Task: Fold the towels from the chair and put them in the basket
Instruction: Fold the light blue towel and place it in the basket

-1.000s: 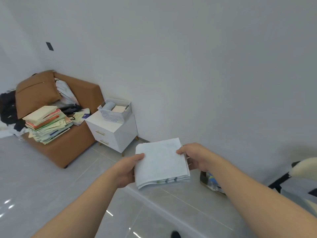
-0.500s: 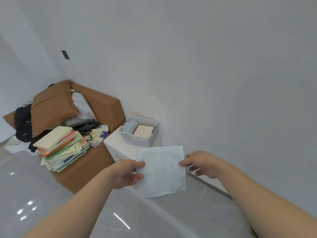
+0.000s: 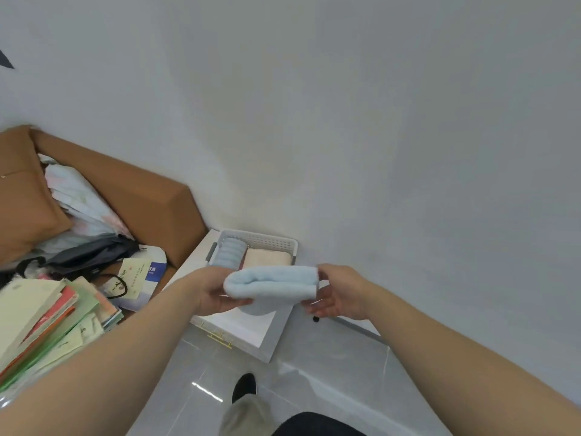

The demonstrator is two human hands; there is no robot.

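A folded light-blue towel (image 3: 272, 283) hangs in the air between both hands, its long folded edge toward me. My left hand (image 3: 213, 292) grips its left end and my right hand (image 3: 338, 291) holds its right end. Just behind the towel, a white perforated basket (image 3: 267, 242) stands on a white nightstand (image 3: 248, 325) against the wall. Inside the basket lie a rolled blue towel (image 3: 229, 254) on the left and a folded cream towel (image 3: 267, 258) on the right. The towel I hold hovers over the basket's near edge.
A brown sofa (image 3: 141, 196) to the left carries a brown cushion (image 3: 22, 196), bedding, dark clothing and a stack of books (image 3: 47, 322). A grey wall rises behind the nightstand. Grey tiled floor (image 3: 314, 382) lies below, with my foot (image 3: 243, 385) on it.
I have stepped up to the nightstand, so the basket is now right behind the towel. The towel has turned from flat facing me to edge-on, held lower over the basket.
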